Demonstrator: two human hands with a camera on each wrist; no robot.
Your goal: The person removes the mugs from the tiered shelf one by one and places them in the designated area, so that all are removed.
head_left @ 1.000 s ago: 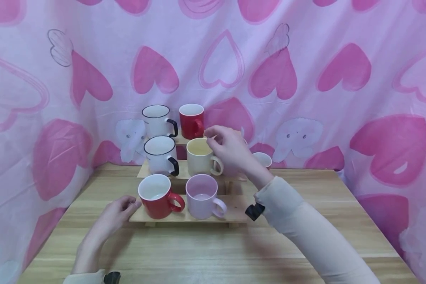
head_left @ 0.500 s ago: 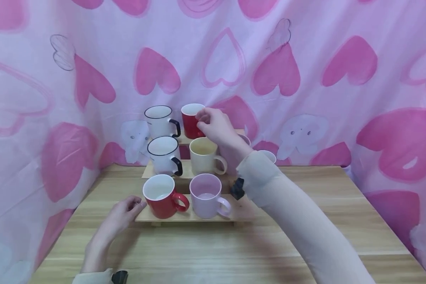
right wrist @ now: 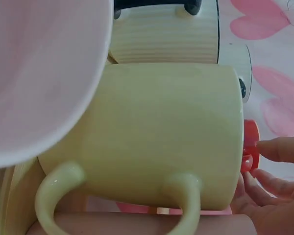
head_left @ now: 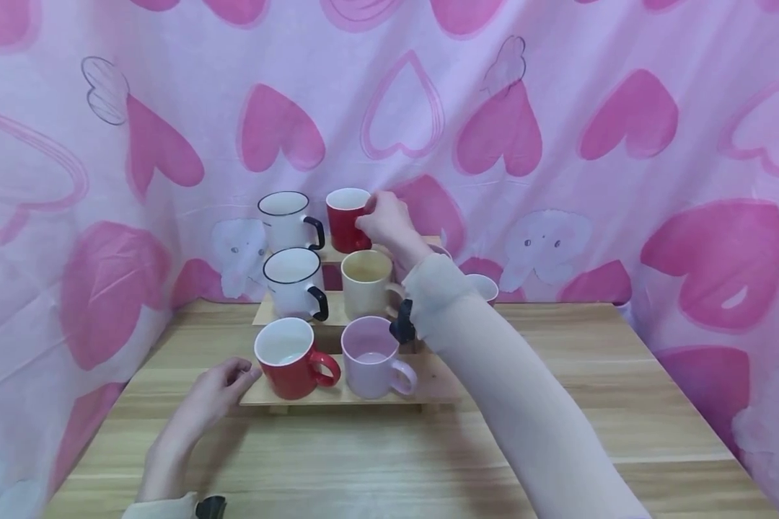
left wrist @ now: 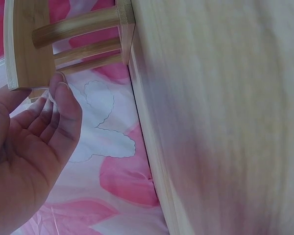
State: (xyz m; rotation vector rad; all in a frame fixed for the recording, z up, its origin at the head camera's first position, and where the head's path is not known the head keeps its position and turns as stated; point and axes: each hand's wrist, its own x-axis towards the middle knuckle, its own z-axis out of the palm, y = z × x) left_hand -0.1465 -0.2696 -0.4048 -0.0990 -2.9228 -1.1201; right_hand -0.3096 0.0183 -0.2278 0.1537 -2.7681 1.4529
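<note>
My right hand (head_left: 389,216) is at the top tier of a wooden rack (head_left: 260,393), its thumb and fingers pinching the handle of a red mug (head_left: 344,220). In the right wrist view, that red mug (right wrist: 252,134) is mostly hidden behind a cream mug (right wrist: 152,132). At the rack's lower left corner, my left hand (head_left: 217,389) grips the end of the bottom board. Thumb and fingers lie on either side of this board (left wrist: 32,49) in the left wrist view. Beside the red mug stands a white mug (head_left: 284,220) with black rim and handle.
A second black-rimmed white mug (head_left: 292,285) shares the middle tier with the cream mug. On the bottom tier are another red mug (head_left: 285,364) and a pale pink mug (head_left: 370,364). Behind my right forearm, a white-lined mug (head_left: 483,287) partly shows. A patterned curtain (head_left: 558,144) hangs behind the table.
My right hand has moved up and left from above the cream mug to the top-tier red mug and closed on its handle. The left hand stays at the rack's corner.
</note>
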